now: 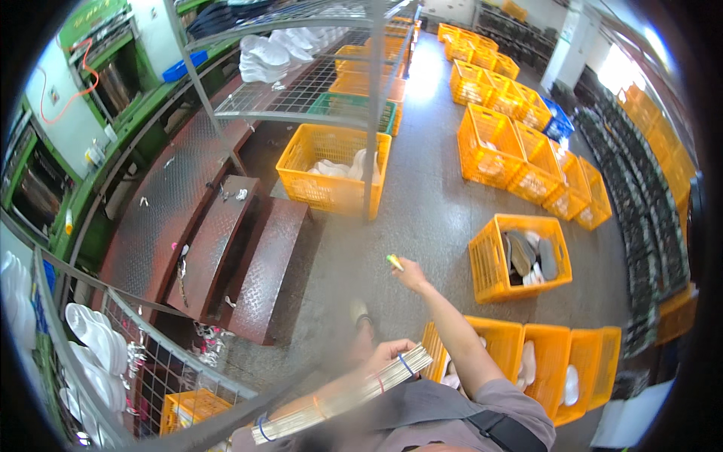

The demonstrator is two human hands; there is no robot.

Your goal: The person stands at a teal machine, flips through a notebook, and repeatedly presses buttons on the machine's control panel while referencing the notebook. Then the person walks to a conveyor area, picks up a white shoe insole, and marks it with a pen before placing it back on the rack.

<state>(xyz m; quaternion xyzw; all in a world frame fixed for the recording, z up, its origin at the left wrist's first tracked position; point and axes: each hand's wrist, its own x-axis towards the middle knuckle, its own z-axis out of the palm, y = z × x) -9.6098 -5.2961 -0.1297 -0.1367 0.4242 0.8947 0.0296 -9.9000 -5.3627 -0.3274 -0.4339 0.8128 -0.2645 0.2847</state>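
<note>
My left hand (390, 355) is closed around a long bundle of pale card strips (343, 398), banded with blue, red and orange rubber bands. The bundle lies slantwise along my forearm, close to my body. Reaching forward over the floor, my right hand (410, 276) is closed on a small yellow and green object (395, 261); it is too small to tell its kind. Right of that hand stands a yellow crate (482, 277) with dark and white shoe-shaped pieces (529, 256) inside.
Brown metal steps (260, 264) run along green machines (113, 135) on the left. A wire rack (297, 98) holds white shoe-shaped pieces, with a yellow crate (320, 194) beside it. Rows of yellow crates (489, 154) line the right side; more crates (546, 361) stand near my right arm.
</note>
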